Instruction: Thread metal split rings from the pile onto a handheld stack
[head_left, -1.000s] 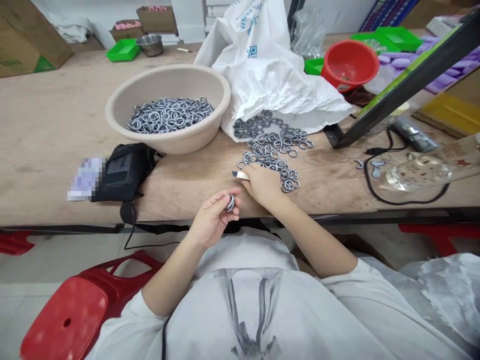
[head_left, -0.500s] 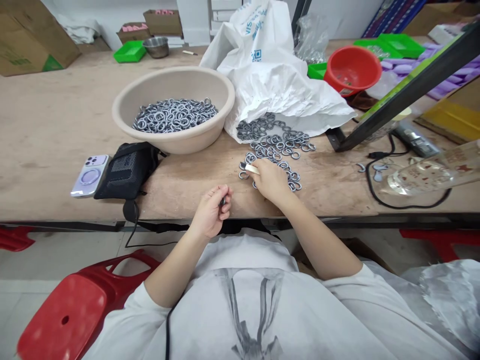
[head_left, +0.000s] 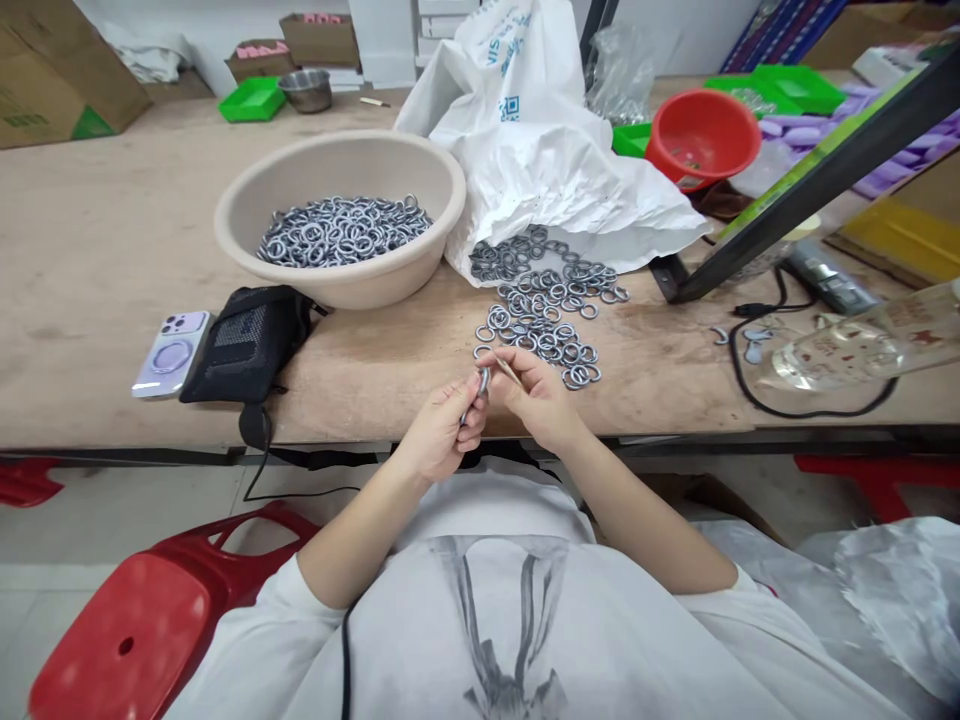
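Observation:
My left hand [head_left: 441,432] pinches a grey metal-looking ring [head_left: 484,380] between thumb and fingers, in front of the table's near edge. Close beside it, my right hand [head_left: 551,405] grips a thin pale stick-like tool [head_left: 508,371] that slants toward the ring; the exact kind of tool is unclear, and whether it touches the ring cannot be made out. Just beyond both hands lies a loose pile of similar grey rings [head_left: 551,340], reaching back to the mouth of a white sack [head_left: 555,180].
A beige basin [head_left: 420,280] holding many grey rings stands left of the sack. A purple phone [head_left: 171,355] and a black pouch [head_left: 240,350] lie farther left. At right are a dark metal post [head_left: 795,170], a cable and a clear bottle [head_left: 847,355]. A red stool [head_left: 120,630] stands below left.
My right hand has come back from the ring pile toward my left hand, bringing the tool. My left hand has risen slightly to the right, and a ring now shows in its fingers.

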